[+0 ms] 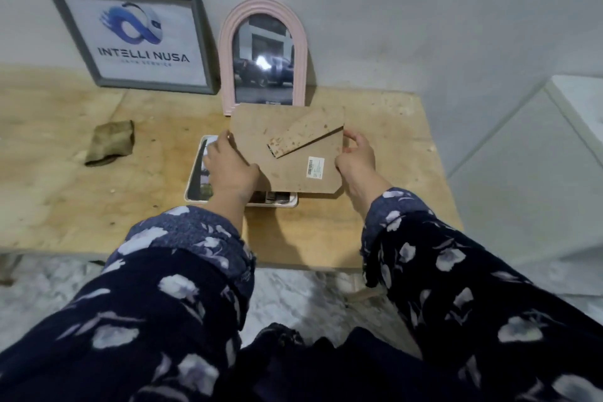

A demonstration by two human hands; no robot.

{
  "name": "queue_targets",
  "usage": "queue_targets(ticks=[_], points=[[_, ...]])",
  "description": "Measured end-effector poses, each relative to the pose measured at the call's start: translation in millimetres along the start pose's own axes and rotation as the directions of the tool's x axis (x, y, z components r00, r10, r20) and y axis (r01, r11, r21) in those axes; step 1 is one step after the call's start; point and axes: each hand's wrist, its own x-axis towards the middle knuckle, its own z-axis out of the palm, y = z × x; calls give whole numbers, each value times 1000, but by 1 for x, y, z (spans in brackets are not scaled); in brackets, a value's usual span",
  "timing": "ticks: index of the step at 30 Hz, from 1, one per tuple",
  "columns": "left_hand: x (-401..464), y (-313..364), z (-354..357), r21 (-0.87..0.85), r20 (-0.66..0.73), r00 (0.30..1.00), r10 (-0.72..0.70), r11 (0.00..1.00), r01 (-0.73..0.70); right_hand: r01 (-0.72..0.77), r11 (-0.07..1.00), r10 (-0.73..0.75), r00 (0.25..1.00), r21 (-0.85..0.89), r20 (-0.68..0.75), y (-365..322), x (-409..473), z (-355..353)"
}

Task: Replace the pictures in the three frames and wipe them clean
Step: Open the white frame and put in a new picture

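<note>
You hold the brown backing board (287, 150) of one frame by its two side edges, its folding stand and barcode sticker facing up; it hangs a little above the white frame (192, 183) that lies flat on the worktop (65, 192), and it covers most of it; your left hand (230, 170) has its grip curled round the left edge, your right hand (357, 158) pinches the right edge with bent fingers; a picture shows inside the white frame at its left side, so I judge this frame is open and in the middle of its change; whether that picture is the old or the new one I cannot tell; the grey frame (137, 36) with a logo print and the pink arched frame (264, 52) stand against the wall behind, both closed; the folded cloth (111, 142) lies apart at the left, so wiping seems not yet begun for this frame.
</note>
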Motion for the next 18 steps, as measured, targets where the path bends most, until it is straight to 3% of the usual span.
queue_targets(ticks=[3,9,18], points=[[12,-24,-25,-9,-46,999,-12,1000,12,63,988,-49,994,-139,100,-10,-4,33],[36,-64,-53,56,-29,999,21,998,-20,174,918,-125,980,-357,156,-10,-12,82],[48,-86,-46,55,132,991,20,998,-28,116,904,-78,991,-411,108,8,-16,93]])
